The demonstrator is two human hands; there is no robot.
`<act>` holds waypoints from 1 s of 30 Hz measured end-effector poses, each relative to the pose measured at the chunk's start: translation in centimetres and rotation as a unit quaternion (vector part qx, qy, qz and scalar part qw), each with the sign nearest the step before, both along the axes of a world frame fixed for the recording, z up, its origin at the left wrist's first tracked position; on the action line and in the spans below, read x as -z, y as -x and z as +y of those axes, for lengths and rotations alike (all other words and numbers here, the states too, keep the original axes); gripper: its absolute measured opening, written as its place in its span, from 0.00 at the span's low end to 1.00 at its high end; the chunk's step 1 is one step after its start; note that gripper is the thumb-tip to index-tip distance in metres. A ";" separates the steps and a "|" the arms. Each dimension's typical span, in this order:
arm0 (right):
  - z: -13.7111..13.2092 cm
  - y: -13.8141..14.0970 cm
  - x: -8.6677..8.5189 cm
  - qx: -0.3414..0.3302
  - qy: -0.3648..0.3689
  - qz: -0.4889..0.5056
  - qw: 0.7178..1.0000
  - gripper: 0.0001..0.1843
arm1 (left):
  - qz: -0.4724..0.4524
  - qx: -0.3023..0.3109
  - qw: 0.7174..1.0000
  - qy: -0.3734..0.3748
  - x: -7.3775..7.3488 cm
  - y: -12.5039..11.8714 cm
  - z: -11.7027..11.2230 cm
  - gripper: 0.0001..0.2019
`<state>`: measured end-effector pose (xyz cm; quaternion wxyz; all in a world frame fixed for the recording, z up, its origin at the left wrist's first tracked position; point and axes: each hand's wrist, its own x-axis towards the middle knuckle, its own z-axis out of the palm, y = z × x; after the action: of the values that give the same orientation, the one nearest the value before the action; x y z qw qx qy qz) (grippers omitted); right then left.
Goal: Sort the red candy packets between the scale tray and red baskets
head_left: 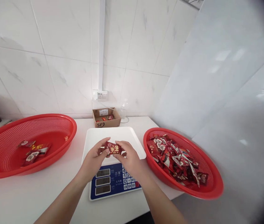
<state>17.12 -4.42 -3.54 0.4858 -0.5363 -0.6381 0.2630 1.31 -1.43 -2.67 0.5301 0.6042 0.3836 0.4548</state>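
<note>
Between my two hands is a small red snack packet (113,148) with cream-coloured characters on its front. My left hand (96,158) pinches its left end, and my right hand (128,155) pinches the right end. Both hands are over a digital scale, in front of its white weighing pan (122,132). Below them shows the scale's blue panel (115,192) with grey displays and number keys, partly hidden by my right hand. To the right, a red plastic basket (208,155) holds a heap of wrapped red packets (173,155).
At the left stands another red basket (62,119) with several packets (32,154) in it. A small cardboard box (108,123) with a few packets sits behind the scale, beside a clear plastic bottle (123,110). A wall socket (100,95) is above the box.
</note>
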 end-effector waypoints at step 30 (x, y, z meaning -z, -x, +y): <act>-1.6 -16.2 1.7 0.082 0.200 -0.407 0.887 0.27 | 0.320 -0.146 0.907 -0.232 1.9 2.8 2.4 0.19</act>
<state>33.31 -5.99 -5.28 0.0856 -0.7326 -0.6674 0.1028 -1.46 0.95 -4.59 0.1517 0.7603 0.5003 0.3856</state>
